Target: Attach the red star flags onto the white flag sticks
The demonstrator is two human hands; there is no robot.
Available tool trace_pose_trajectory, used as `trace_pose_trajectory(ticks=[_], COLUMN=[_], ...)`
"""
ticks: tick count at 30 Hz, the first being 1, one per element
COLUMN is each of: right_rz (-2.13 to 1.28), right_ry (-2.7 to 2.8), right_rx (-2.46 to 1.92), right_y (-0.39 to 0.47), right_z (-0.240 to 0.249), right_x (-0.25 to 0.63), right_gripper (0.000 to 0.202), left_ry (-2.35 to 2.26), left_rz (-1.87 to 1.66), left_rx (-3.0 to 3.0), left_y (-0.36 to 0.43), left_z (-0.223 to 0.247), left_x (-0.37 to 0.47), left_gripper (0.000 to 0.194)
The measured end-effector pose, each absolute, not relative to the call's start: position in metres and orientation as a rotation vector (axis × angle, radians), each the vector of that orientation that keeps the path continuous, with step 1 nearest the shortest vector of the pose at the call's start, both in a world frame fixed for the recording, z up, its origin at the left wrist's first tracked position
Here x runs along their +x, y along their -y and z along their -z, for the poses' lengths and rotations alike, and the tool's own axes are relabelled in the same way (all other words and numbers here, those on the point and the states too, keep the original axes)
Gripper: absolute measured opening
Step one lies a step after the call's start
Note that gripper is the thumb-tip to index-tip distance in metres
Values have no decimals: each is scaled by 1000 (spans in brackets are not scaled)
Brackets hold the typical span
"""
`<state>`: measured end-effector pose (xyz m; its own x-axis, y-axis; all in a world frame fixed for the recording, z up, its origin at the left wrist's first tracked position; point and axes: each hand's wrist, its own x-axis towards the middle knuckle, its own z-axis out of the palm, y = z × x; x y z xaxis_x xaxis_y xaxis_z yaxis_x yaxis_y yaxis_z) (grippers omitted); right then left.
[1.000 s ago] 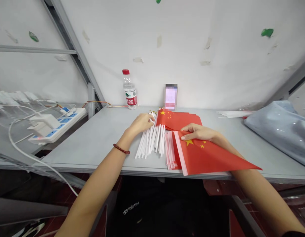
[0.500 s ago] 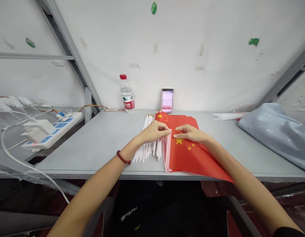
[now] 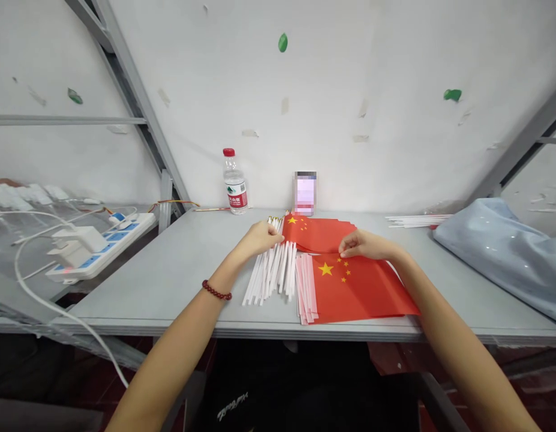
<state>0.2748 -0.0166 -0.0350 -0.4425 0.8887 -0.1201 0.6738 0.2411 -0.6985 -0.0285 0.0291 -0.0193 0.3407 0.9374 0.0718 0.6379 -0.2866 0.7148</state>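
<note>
left hand (image 3: 262,237) curls at white flagsticks (image 3: 278,264), right hand (image 3: 365,245) over loose five-star red flags (image 3: 363,294) by the table (image 3: 170,270)'s front edge; any pinching, i cannot tell. the right forearm (image 3: 457,342), overlapping their corner, could skew them.

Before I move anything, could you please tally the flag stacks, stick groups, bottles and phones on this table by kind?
Red flag stacks: 2
White stick groups: 2
Bottle: 1
Phone: 1
Total: 6
Single flags and sticks overlap too much to count.
</note>
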Motion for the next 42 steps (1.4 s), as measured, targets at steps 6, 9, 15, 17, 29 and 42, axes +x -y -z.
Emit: trace_pose_trajectory(ticks=[6, 9, 15, 17, 29, 42], right_rz=[-807, -709, -555, -530, -477, -298], right_ry=[2223, 2219, 2171, 2166, 2123, 1600], right_rx=[-1565, -1631, -1661, -1664, -1625, -1322], right_y=[11, 12, 15, 16, 16, 9], right_z=[43, 44, 44, 45, 45, 51], right_x=[273, 269, 262, 263, 257, 253], right_gripper=[10, 12, 16, 17, 15, 66], left_ry=[-1459, -1429, -1496, -1516, -1555, -914], left_rz=[-467, -481, -446, -467, -640, -859], left_rx=[2040, 2042, 2044, 2009, 2065, 1980], left_y=[-30, -25, -29, -32, -34, -10], left_z=[13, 11, 19, 24, 24, 18], left_x=[-33, -29, -25, -24, -24, -12], left_gripper=[37, 40, 38, 36, 48, 27])
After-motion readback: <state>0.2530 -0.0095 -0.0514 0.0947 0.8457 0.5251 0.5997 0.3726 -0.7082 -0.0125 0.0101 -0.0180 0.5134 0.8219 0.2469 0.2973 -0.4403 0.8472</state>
